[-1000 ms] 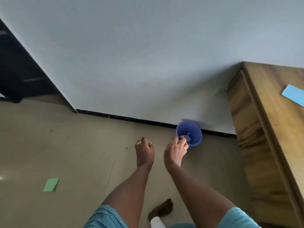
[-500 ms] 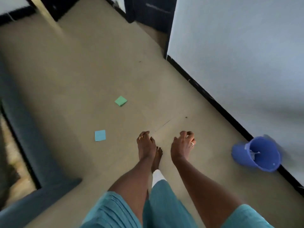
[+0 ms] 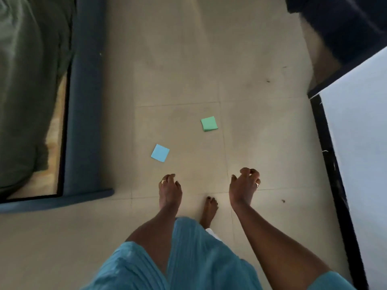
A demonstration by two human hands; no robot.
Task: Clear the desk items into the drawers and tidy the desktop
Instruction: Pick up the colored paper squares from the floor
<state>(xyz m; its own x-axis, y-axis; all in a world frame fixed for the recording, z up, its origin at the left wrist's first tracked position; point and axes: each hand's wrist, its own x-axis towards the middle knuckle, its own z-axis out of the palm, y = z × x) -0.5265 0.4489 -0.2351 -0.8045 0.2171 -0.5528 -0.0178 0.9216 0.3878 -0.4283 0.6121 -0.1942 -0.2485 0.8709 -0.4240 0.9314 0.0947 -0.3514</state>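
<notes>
A green sticky note (image 3: pixel 209 123) and a light blue sticky note (image 3: pixel 160 153) lie flat on the beige tiled floor, a little apart. My left hand (image 3: pixel 169 191) hangs just below the blue note with its fingers loosely bent and nothing in it. My right hand (image 3: pixel 244 187) hangs to the right, below the green note, fingers curled, also empty. Neither hand touches a note. No desk or drawer is in view.
A blue upholstered frame (image 3: pixel 88 101) with dark green cloth (image 3: pixel 25 80) runs along the left. A white wall (image 3: pixel 360 143) with a black skirting board (image 3: pixel 326 153) borders the right. A dark doorway area (image 3: pixel 345 24) is at the top right. My bare foot (image 3: pixel 209 208) stands between my hands.
The view has swung left, away from the wooden desk and the blue bin, which are now out of view. The two notes on the floor are nearer. My right hand has left the bin.
</notes>
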